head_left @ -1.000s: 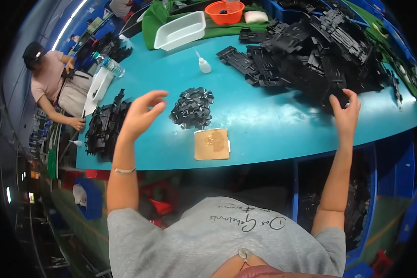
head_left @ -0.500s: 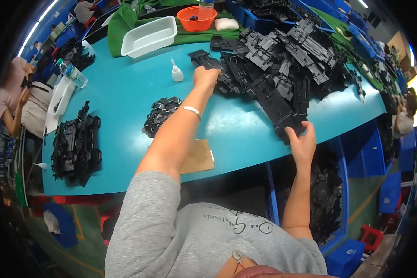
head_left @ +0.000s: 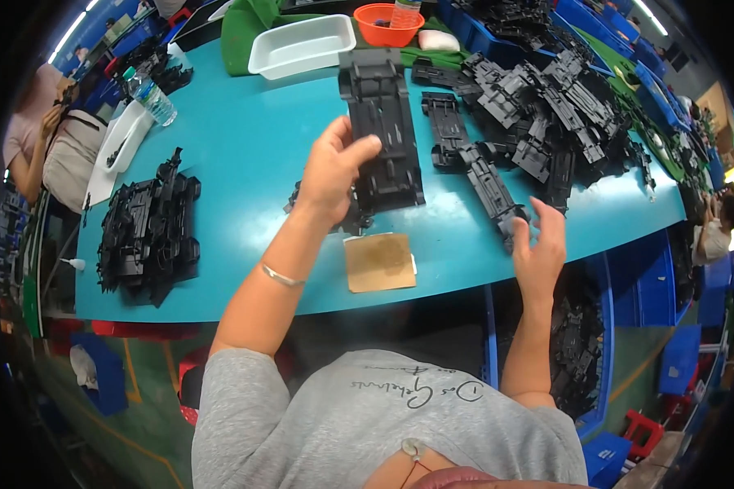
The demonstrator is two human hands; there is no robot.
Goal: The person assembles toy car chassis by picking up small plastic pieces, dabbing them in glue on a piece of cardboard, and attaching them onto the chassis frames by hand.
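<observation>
My left hand (head_left: pixel 334 167) grips a long black plastic toy-car chassis (head_left: pixel 383 130) by its left edge, thumb on top, raised above the table. My right hand (head_left: pixel 540 253) is over the table's near edge, thumb and fingers apart, beside the near end of another black chassis (head_left: pixel 491 187). Whether the thumb touches that end, I cannot tell. A further chassis (head_left: pixel 447 130) lies just behind it. Many more are heaped in a pile (head_left: pixel 538 106) at the right. A heap of small black parts (head_left: pixel 352 218) is mostly hidden behind my left hand.
A brown cardboard piece (head_left: pixel 381 262) lies near the table's front edge. Stacked black chassis (head_left: pixel 148 232) stand at the left. Behind are a white tray (head_left: pixel 302 49), an orange bowl (head_left: pixel 388 34) and a water bottle (head_left: pixel 149 96). A blue bin (head_left: pixel 603 342) holds parts below the table.
My left hand has lifted a chassis from the pile and brought it nearer. My right hand's fingers have spread from the chassis they pinched. The view has shifted slightly.
</observation>
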